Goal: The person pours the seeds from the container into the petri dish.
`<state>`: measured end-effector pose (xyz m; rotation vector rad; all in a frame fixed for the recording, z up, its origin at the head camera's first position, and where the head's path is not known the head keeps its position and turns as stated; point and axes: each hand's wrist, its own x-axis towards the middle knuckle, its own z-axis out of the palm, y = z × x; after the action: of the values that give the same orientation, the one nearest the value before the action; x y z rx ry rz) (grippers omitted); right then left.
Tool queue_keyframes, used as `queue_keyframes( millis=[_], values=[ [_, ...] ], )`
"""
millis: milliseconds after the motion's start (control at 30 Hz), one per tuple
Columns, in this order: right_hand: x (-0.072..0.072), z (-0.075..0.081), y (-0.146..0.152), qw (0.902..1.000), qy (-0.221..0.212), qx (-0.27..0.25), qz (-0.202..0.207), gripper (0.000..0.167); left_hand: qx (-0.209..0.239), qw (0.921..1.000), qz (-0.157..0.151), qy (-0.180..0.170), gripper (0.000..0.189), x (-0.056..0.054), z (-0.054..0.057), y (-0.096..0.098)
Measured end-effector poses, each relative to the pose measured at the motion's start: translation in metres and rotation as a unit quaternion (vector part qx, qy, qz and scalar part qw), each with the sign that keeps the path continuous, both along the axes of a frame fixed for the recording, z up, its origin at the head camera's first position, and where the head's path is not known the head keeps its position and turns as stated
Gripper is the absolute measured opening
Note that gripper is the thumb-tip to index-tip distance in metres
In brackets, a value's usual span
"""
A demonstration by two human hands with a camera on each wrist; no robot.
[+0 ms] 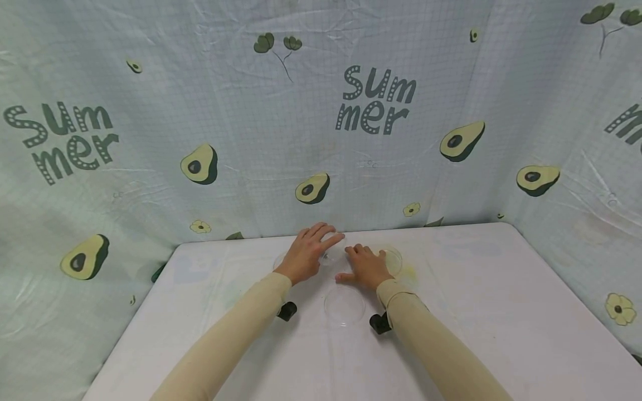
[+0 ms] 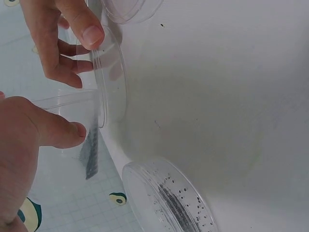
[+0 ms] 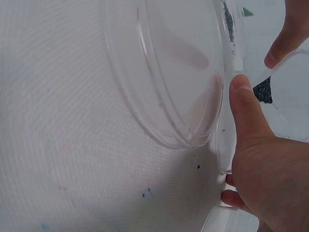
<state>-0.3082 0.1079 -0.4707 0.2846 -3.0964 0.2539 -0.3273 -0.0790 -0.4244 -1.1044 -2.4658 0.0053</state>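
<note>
My left hand (image 1: 307,253) pinches a tilted clear plastic container (image 2: 60,104) with dark grains (image 2: 89,154) gathered in its lower end. Its exact shape is hard to make out. Close by on the right, my right hand (image 1: 368,267) holds the rim of a clear petri dish (image 2: 116,79) lying on the table, thumb on the near side and fingers beyond. The held container is beside and above this dish. Another dish (image 2: 169,198), left of my hands, contains dark grains, scattered and in a heap.
Nearer to me lies a clear round dish (image 1: 344,306). Another clear dish (image 1: 393,262) is partly behind my right hand, beside a faint yellow stain. A white cloth covers the table (image 1: 501,334). Right behind my hands hangs a printed curtain (image 1: 251,139).
</note>
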Motion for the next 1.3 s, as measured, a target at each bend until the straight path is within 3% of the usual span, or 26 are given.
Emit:
queue_keyframes(
  millis=[433,967,1300],
  values=[
    [0.0004,0.0026,-0.0001,1.0,0.001,0.009,0.002,0.086,-0.016,0.9992,-0.018,0.033,0.076,-0.0017,0.0,0.0008],
    [0.004,0.0066,-0.0026,1.0,-0.001,0.006,0.002,0.086,-0.042,0.9975,-0.018,0.054,0.078,-0.0009,0.0012,0.0026],
    [0.0047,0.0069,-0.0012,1.0,0.0,0.002,0.004,0.084,-0.047,0.9976,-0.015,0.049,0.076,-0.0009,0.0036,0.0037]
  ],
)
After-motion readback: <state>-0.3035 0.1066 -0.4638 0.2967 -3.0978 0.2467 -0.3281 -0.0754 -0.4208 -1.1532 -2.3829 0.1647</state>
